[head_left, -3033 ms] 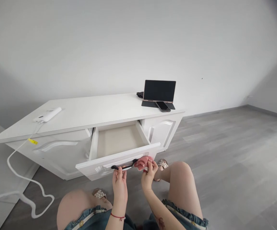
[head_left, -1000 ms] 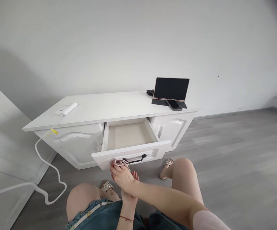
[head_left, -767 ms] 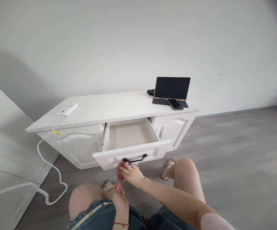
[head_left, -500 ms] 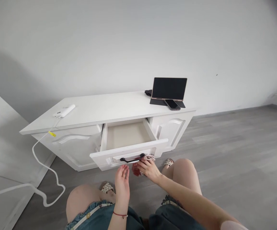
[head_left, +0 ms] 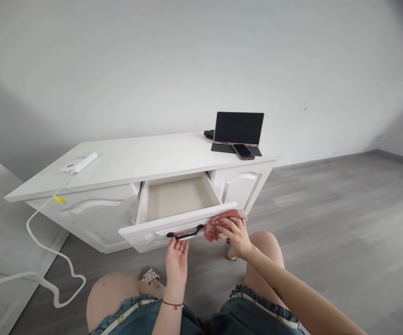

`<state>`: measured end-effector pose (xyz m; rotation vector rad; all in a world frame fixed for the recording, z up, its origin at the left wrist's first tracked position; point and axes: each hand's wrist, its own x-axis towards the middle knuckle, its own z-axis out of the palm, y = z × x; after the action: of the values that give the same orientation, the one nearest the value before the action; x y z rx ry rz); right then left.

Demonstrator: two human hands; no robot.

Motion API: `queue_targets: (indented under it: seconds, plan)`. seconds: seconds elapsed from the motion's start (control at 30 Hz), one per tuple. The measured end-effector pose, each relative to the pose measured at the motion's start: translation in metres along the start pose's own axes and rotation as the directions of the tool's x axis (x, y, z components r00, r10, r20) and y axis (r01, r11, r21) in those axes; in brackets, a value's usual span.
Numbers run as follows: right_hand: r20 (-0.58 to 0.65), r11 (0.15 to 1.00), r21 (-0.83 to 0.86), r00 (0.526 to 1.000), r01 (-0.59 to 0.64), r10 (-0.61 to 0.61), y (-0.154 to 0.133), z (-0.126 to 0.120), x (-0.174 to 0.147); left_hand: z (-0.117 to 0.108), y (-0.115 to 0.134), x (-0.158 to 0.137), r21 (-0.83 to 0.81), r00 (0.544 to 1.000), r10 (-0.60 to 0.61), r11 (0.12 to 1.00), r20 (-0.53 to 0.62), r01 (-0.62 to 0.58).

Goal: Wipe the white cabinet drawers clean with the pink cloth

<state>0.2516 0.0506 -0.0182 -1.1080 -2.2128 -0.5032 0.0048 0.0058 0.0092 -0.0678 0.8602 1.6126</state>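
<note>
The white drawer (head_left: 142, 233) is pulled out of the cabinet, and its pale inside shows nothing in it. My left hand (head_left: 177, 256) has its fingers hooked around the black handle (head_left: 191, 234) from below, palm up. A reddish-pink cloth (head_left: 212, 229) is pressed against the right part of the drawer front by my right hand (head_left: 236, 237). The fingers of that hand lie over the cloth, and part of it spreads up to the drawer's top edge.
On the cabinet top (head_left: 145, 158) stand a tablet (head_left: 238, 128) and a phone (head_left: 243, 151) at the right, with a black item (head_left: 209, 134) behind. A white power strip (head_left: 79, 164) lies at the left, its cord (head_left: 62, 256) hanging down. Grey floor (head_left: 327, 223) stretches rightward.
My left hand has risen from below the handle and taken hold of it. My right hand has moved the cloth right and up, away from the handle's right end, onto the drawer front.
</note>
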Motion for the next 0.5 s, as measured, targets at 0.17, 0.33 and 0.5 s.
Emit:
queue_targets:
  seconds: [0.17, 0.33, 0.5]
  plan:
    - [-0.065, 0.990, 0.123, 0.995, -0.073, 0.082, -0.052, 0.010, 0.037, -0.003, 0.001, -0.001, -0.032, 1.000, 0.003, 0.999, 0.003, -0.003]
    - [-0.162, 0.974, 0.226, 0.986, 0.003, 0.034, -0.108, 0.022, 0.070, -0.012, -0.001, 0.005, 0.000, 0.998, 0.031, 1.000, -0.049, -0.031]
    - [0.006, 0.986, 0.164, 1.000, 0.024, -0.026, -0.132, 0.028, 0.081, -0.016, -0.001, 0.010, 0.022, 0.992, 0.114, 0.993, -0.052, -0.113]
